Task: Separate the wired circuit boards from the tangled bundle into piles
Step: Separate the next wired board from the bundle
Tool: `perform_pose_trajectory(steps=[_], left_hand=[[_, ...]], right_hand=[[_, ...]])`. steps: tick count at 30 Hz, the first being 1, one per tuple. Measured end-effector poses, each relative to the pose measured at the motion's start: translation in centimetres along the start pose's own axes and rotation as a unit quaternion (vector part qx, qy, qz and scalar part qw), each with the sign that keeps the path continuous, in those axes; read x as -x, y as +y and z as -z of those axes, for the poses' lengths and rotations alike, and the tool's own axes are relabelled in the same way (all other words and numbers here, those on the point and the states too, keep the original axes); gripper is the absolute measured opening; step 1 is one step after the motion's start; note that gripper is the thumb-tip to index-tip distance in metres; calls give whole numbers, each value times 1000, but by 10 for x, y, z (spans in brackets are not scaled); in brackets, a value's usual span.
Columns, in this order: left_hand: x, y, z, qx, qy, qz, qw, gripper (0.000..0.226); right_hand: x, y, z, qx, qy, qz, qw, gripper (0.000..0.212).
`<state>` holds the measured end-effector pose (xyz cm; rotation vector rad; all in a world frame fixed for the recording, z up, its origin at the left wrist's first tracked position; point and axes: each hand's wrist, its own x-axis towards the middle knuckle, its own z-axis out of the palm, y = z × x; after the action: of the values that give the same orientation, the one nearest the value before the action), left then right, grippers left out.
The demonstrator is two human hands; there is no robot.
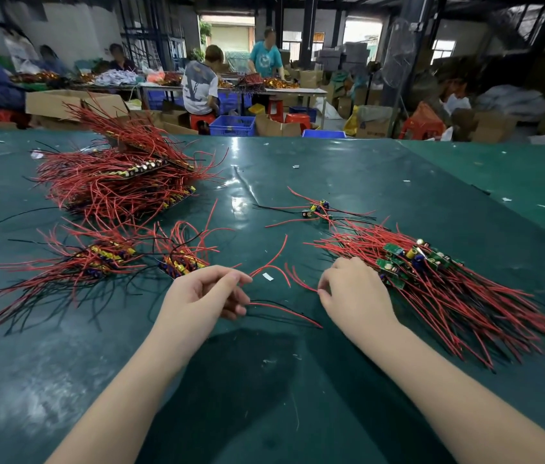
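Only one view, from the head camera. Beyond the far edge of the green desk [398,182], a blue crate [232,125] stands on the floor among open cardboard boxes [70,103]; what they contain cannot be told from here.

On the desk, the big tangled bundle [120,175] of red-wired circuit boards lies far left, stacked high. Nearer on the left lie two smaller piles: a wide pile [97,259] with red and black wires, and just right of it a little pile [182,259] beside the left hand [197,296]. At the right lies a long pile [431,276] with green boards at its far end and wires fanning toward the near right. A few loose boards [318,209] lie apart in the middle, farther off.

The left hand has its fingers curled, pinching red and black wires [281,309] that trail to the right along the desk. The right hand [354,289] rests against the long pile, thumb and fingertip pinching a red wire [301,281]. A small white scrap [268,276] lies between the hands. People sit and stand at other tables [297,91] in the far background.
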<state>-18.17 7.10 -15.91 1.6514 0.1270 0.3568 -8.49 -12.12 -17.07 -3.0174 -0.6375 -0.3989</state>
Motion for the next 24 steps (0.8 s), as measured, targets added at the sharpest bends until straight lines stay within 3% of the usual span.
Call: perform_pose_trajectory(steps=[6, 8, 11, 14, 17, 19, 24], left_hand=[[-1, 1, 1, -2, 18, -13, 1000, 25], [-2, 1, 2, 0, 29, -16, 999, 24], [-4, -1, 5, -2, 48, -23, 999, 24], [-5, -5, 6, -50, 69, -39, 996, 23], [-4, -9, 7, -159, 76, -60, 983, 24], [-5, -12, 10, -282, 54, -82, 954, 29], [-6, -24, 10, -433, -22, -97, 896, 38]], right_hand=[[3, -15, -5, 108, -56, -4, 993, 26], [3, -17, -4, 112, -35, 3, 993, 25], [-15, -18, 9, 79, 112, 4, 991, 18], [-52, -12, 32, 88, 249, 2, 965, 15], [-81, -4, 47, 74, 208, -23, 975, 29], [-84, -2, 45, 64, 166, -49, 983, 41], [-54, -11, 29, -18, 151, -20, 988, 30]])
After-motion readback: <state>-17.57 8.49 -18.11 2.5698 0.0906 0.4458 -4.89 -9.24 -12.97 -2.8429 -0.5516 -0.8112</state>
